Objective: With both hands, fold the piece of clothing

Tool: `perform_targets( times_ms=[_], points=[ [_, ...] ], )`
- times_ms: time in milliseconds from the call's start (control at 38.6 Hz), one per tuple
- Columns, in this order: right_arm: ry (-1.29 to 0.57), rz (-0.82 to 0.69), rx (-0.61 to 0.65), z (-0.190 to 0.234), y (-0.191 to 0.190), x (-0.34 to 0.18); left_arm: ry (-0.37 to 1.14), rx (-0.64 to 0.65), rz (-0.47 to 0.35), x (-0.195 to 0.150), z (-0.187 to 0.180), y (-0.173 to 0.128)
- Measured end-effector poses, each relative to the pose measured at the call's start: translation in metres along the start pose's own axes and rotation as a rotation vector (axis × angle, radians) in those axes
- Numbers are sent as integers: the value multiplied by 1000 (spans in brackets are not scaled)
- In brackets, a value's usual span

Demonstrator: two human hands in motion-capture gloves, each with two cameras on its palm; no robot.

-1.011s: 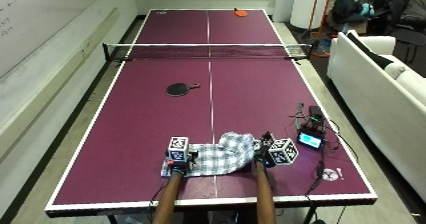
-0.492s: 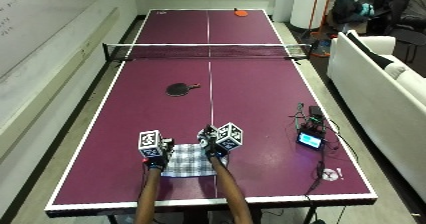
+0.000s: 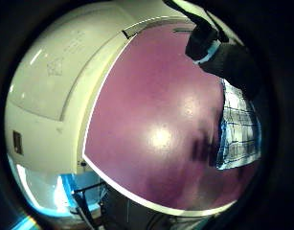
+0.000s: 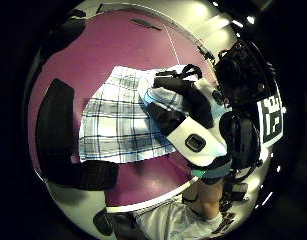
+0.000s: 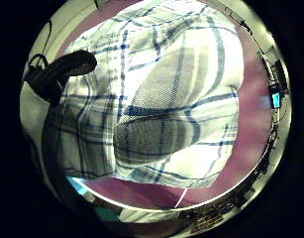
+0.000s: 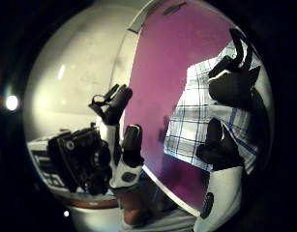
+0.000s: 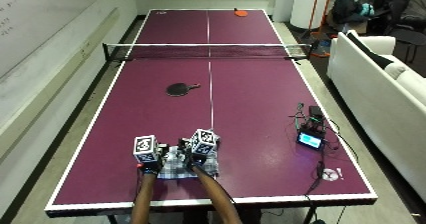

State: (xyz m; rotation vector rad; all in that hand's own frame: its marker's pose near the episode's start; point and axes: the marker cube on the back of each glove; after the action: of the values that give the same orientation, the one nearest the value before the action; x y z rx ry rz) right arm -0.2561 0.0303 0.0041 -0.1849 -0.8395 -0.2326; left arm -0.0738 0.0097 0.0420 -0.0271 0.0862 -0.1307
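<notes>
Garment: white cotton shirt with blue and grey checks [image 7: 174,167], lying as a small, partly folded bundle on the purple table-tennis table [image 7: 253,104], close to the near edge.
Left hand [image 7: 149,166]: at the bundle's left edge, fingers straight and spread in the right thumb side palm view, gripping nothing.
Right hand [image 7: 197,160]: on top of the bundle's right part; in the left thumb side palm view, fingers [image 4: 185,80] curled over a raised lap of the checked cloth, seemingly pinching it.
Handling: judged light, limp and prone to creasing; unlikely to slip on the table, likely to sag where unsupported.
Where to hold: at a folded edge or corner, one hand pinning the flat layers while the other carries the loose lap across.
Elsewhere: black round bat [image 7: 181,88] near the centre line, well apart; small device with lit screen [image 7: 311,139] by the right edge.
</notes>
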Motion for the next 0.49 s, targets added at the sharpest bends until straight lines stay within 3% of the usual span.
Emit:
perform_targets(
  times_ms=[130, 233, 337, 492],
  points=[
    [115, 45, -41, -9, 7, 10, 29, 1, 1, 0, 5, -3],
    [165, 27, -152, -30, 18, 18, 47, 10, 2, 6, 3, -4],
    [260, 42, -182, -69, 32, 34, 29, 33, 33, 18, -2, -5],
    [548, 76, -144, -137, 50, 69, -53, 11, 66, 38, -13, -1]
  ],
)
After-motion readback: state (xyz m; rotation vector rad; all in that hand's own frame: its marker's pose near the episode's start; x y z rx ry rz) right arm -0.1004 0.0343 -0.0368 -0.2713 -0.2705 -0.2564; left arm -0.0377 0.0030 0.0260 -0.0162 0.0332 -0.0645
